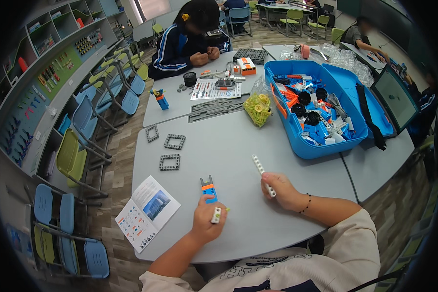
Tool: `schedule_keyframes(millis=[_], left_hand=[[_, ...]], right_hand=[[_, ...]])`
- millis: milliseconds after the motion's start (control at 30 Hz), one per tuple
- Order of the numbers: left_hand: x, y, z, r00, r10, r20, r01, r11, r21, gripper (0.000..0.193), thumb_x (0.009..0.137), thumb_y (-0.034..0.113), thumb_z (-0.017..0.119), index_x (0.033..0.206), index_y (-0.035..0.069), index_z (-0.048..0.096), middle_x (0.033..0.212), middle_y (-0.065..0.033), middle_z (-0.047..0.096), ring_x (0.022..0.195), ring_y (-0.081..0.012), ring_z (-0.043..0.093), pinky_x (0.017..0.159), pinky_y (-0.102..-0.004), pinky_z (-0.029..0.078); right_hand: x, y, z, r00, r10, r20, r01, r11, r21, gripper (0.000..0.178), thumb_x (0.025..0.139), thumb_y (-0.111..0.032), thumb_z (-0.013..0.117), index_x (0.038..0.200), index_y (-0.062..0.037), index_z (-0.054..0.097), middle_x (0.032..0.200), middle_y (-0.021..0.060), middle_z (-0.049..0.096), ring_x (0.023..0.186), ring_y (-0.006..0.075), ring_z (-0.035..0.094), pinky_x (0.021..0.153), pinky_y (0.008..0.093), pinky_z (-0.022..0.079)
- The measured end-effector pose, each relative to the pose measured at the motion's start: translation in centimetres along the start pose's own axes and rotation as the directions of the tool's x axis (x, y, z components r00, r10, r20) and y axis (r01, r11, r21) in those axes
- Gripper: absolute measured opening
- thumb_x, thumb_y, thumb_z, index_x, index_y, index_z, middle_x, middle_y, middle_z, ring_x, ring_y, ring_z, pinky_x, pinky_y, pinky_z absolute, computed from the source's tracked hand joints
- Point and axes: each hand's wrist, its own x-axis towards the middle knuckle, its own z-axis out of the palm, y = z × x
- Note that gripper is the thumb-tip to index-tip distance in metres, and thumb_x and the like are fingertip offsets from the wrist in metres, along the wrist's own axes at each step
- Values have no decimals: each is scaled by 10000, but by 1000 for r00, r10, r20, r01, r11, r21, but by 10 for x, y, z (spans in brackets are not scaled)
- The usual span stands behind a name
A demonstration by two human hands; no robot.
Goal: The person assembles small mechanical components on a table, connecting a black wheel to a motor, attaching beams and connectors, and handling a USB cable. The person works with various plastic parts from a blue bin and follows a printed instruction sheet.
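Observation:
My left hand (206,225) is closed around building-block pieces near the front of the table. A short white block (216,215) with yellow-green pins shows at its thumb side. Past its fingertips extends a blue block piece (209,190) with an orange band and a grey forked end. Whether the white and blue parts are joined is hidden by the fingers. To the right, my right hand (284,191) grips the lower end of a long white beam with holes (259,165), tilted up and away to the left.
Three grey rectangular frames (170,162) and an open instruction booklet (148,214) lie at left. A blue bin of blocks (297,146), a bag of yellow-green pins (258,109) and grey beams (214,111) are farther off. Across the table sits another person (180,48).

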Motion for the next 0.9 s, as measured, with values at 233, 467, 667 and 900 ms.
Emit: schedule_keyframes(millis=[233,467,667,900], left_hand=[[1,-15,-6,990,-138,43,134,988,83,112,836,81,602,739,84,544,571,6,496,507,-161,456,899,-402,365],[6,-10,-4,988,-154,-10,155,980,122,113,814,104,630,741,91,545,566,11,501,509,-176,462,880,-396,370],[3,-8,2,985,-171,0,170,978,119,115,818,109,633,742,88,548,586,7,508,530,-180,464,882,-396,372],[7,-1,5,990,-141,29,137,985,106,108,824,105,633,749,85,559,622,-2,523,559,-183,479,861,-386,372]], right_hand=[[-7,-35,-42,760,-650,-16,484,582,-654,149,906,-117,594,794,-22,566,633,5,503,573,73,464,513,233,387],[-26,-98,-145,333,-874,-353,-153,319,-935,334,931,-191,579,1209,-7,570,799,53,628,651,81,547,570,239,434],[-31,-93,-168,395,-886,-241,-453,41,-891,490,915,-322,572,1301,-25,516,1107,152,609,1038,252,545,876,361,433],[-32,-65,-69,615,-786,-60,314,314,-896,302,812,-81,655,1101,-25,592,1015,139,622,960,279,590,859,351,448]])
